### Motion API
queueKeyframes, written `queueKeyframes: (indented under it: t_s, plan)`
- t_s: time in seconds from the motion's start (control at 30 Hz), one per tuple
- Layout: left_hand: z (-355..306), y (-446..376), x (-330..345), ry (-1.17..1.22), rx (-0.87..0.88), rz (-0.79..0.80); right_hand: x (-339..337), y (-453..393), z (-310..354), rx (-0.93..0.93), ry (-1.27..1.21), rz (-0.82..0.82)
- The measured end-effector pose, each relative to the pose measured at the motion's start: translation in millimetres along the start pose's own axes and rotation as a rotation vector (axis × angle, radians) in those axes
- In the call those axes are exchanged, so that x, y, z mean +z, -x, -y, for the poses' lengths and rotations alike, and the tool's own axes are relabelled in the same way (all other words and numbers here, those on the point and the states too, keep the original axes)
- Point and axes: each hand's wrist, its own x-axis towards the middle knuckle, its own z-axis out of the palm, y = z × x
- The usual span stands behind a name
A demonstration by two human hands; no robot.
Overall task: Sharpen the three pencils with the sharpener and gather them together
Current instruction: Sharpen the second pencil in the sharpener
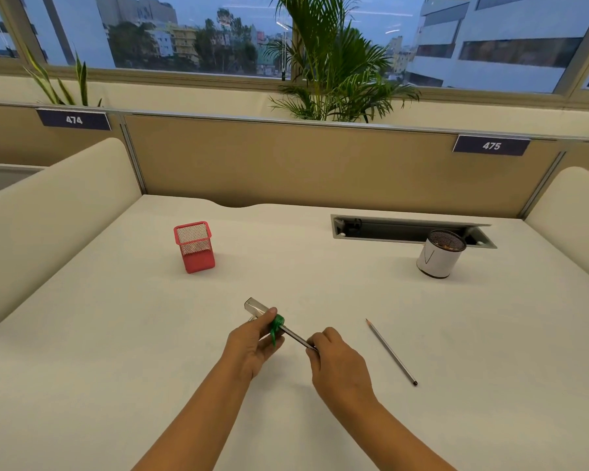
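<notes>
My left hand (252, 345) grips a sharpener (275, 327) that has a green body and a clear case sticking out towards the back left. A dark grey pencil (295, 337) is pushed into the green end, and my right hand (334, 362) pinches its rear part. A second grey pencil (391, 351) lies loose on the white desk (116, 351) to the right of my right hand, its sharp tip pointing away from me. A third pencil is not visible.
A red mesh holder (194, 247) stands at the back left of the desk. At the back right a white-wrapped mesh cup (440, 254) stands next to a cable slot (405, 229). Cream partitions flank both sides.
</notes>
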Motion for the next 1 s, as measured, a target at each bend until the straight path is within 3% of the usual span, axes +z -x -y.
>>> queueKeyframes:
  t_s: [0.1, 0.17, 0.33, 0.4, 0.47, 0.63, 0.7, 1.0]
  plan:
    - [0.4, 1.2, 0.8, -0.016, 0.011, 0.022, -2.7, 2.0, 4.9, 0.060, -0.007, 0.047]
    - [-0.6, 1.4, 1.0, -0.046, 0.028, 0.047, -5.5, 1.9, 9.1, 0.171, -0.168, 0.101]
    - [-13.9, 4.9, -2.7, -0.078, -0.018, 0.183, -23.3, -9.1, 9.3, 0.991, -1.425, 0.499]
    - [-20.0, 5.0, -4.0, -0.093, -0.029, 0.205, -22.7, -8.1, 12.2, 1.081, -1.605, 0.542]
    - [-22.4, 4.4, -5.4, -0.107, -0.036, 0.201, -20.9, -7.9, 20.4, 1.019, -1.504, 0.523]
    - [-19.9, -1.7, -9.0, -0.137, -0.042, 0.139, -11.2, -10.5, 35.5, 0.557, -0.640, 0.227]
    - [-22.2, -3.6, -11.6, -0.141, -0.043, 0.124, -5.8, -8.5, 40.5, 0.372, -0.406, 0.153]
    - [-35.9, -9.4, -26.7, -0.178, -0.049, 0.136, 18.6, -4.8, 57.1, 0.164, 0.011, -0.065]
